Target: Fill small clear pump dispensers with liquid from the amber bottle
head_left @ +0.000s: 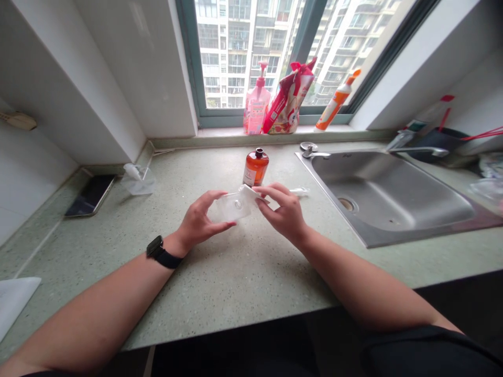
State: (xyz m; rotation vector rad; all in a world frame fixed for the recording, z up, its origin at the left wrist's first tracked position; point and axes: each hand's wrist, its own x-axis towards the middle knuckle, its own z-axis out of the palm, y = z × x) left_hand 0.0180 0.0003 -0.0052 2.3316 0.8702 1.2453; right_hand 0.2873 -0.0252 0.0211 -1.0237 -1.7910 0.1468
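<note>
The person wears a smartwatch [154, 246] on the left wrist [175, 243], left of the frame's centre, its dark, glossy face roughly rectangular, its band [168, 257] smooth and black. Both forearms [353, 272] are bare; a loose black sleeve [428, 351] shows at lower right, a sliver of dark cloth [35, 374] at bottom left.

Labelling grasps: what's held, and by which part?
Left hand: translucent plastic container, held across its body between thumb and fingers. Right hand: small white piece, pinched at its right end; whether the two are joined is unclear.
</note>
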